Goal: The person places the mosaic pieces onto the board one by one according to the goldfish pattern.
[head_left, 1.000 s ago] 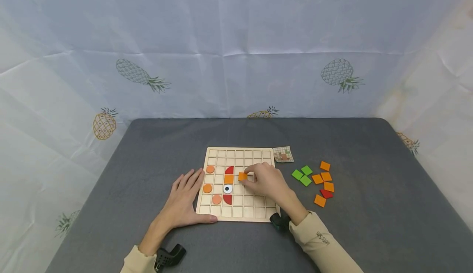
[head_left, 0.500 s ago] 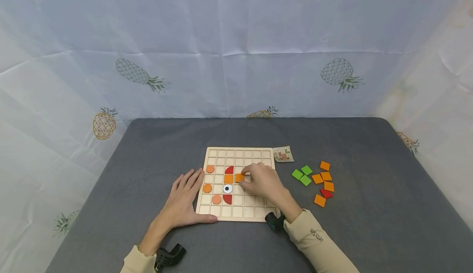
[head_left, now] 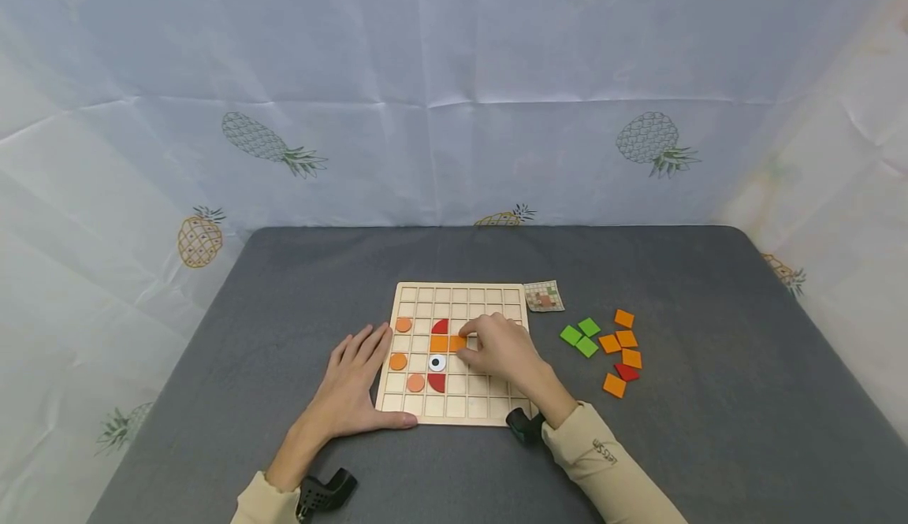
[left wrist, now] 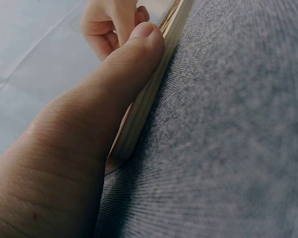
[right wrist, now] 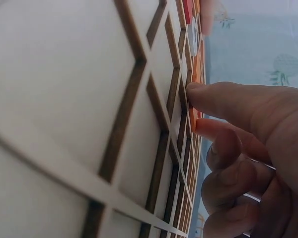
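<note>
A wooden grid board [head_left: 489, 407] lies on the grey table. My left hand [head_left: 355, 386] rests at its left side, fingers spread along the edge and thumb on the near rim. With thumb and index finger, my right hand [head_left: 505, 348] pinches an orange square tile [head_left: 456, 343] low at a cell, directly right of another orange square [head_left: 439, 343]. In the right wrist view the fingertips meet the tile's edge [right wrist: 192, 119]. Above and below in the same column sit red quarter-round tiles [head_left: 440, 326] and a white eye disc [head_left: 437, 362]. Orange discs [head_left: 398, 362] occupy cells at the left.
A small pattern card [head_left: 544, 296] lies by the board's far right corner. To the right are three green squares [head_left: 586, 347], several loose orange squares [head_left: 626, 339] and a red piece [head_left: 627, 372]. A pineapple-print cloth [head_left: 454, 154] hangs behind the table.
My right hand has moved slightly left with the orange square tile, bringing it down against the neighbouring orange square. The left hand has stayed in place.
</note>
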A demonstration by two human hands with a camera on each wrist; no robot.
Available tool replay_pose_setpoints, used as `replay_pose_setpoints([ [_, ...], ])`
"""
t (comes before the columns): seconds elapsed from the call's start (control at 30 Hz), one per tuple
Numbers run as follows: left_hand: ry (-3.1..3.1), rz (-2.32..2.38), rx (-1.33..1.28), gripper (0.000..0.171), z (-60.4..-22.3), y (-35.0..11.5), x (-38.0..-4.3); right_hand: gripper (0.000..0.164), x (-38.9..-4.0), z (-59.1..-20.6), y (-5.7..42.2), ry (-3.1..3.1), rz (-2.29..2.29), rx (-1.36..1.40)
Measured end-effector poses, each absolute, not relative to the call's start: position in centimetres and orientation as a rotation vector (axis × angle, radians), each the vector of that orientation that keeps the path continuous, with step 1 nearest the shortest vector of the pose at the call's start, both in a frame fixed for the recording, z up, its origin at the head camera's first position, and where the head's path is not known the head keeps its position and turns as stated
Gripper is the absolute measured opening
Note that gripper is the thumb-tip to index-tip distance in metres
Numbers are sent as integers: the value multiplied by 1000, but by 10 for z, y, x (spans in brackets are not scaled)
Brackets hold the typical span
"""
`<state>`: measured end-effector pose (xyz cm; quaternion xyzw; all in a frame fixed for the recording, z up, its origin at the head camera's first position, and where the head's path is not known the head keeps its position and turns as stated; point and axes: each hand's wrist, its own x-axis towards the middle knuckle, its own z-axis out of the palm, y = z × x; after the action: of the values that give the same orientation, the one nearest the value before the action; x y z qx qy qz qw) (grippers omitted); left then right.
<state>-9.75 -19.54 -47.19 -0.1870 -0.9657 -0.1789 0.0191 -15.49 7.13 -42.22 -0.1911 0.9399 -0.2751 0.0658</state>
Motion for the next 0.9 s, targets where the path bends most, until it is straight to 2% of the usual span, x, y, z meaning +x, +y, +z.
replay_pose_setpoints([
  [0.6,-3001,-525,-583,136,-474,-197,-98,35,-144,-406,105,2829,-888,-543],
  [0.9,-2999,-549,-583,136,-472,-196,-98,29,-129,-402,143,2850,-976,-578],
])
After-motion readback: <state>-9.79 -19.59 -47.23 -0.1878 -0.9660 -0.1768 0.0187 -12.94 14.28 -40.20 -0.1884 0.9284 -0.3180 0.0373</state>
